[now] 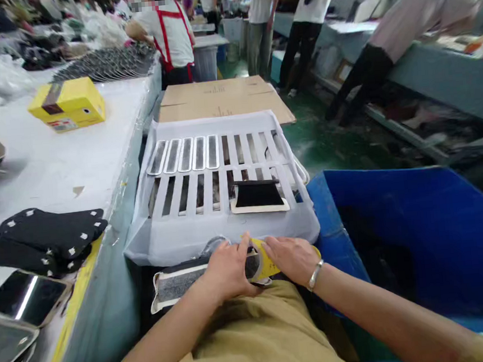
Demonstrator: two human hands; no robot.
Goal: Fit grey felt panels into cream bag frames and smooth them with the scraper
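My left hand (227, 266) is closed over a long grey fabric strip with white edging (178, 285), which lies across my lap at the near side of a white slotted tray (220, 228). My right hand (293, 258) is closed on a flat yellow piece (268, 262) with small dark marks, and a silver bracelet sits on that wrist. The yellow piece touches the right end of the grey strip, where it curls up between my hands. My fingers partly hide both. In the tray's far row stand several white-framed grey strips (186, 154). A black piece with a cream edge (259, 195) rests on the near row.
A blue bin (331, 210) stands at my right. On the left table (55, 175) are a yellow box (68, 106), black cut pieces (51, 231) and dark glossy panels (27, 298). Cardboard (221, 98) lies behind the tray. Several people stand farther off.
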